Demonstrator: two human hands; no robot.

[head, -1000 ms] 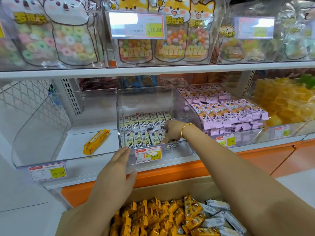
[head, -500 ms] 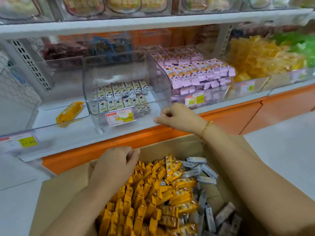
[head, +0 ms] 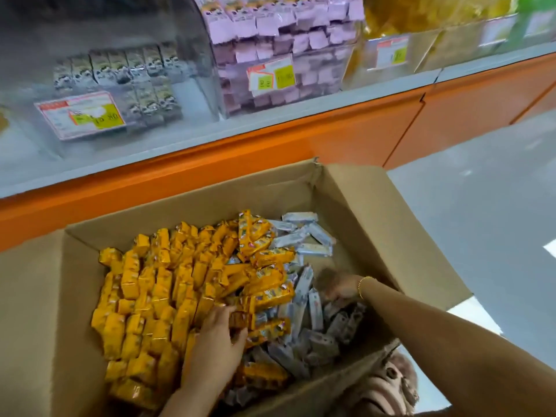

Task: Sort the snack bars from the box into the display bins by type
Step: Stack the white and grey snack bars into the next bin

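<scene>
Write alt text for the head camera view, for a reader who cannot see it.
Two hands reach into an open cardboard box of snack bars: the left hand among yellow bars, the right hand among pale blue bars, grips too blurred to judge. Behind the box, clear display bins hold black-and-white packs and purple packs on an orange-fronted shelf.

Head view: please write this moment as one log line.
stage: picking; left hand: on yellow bars; right hand: among white bars, blurred; both inside box; grip: unclear
</scene>
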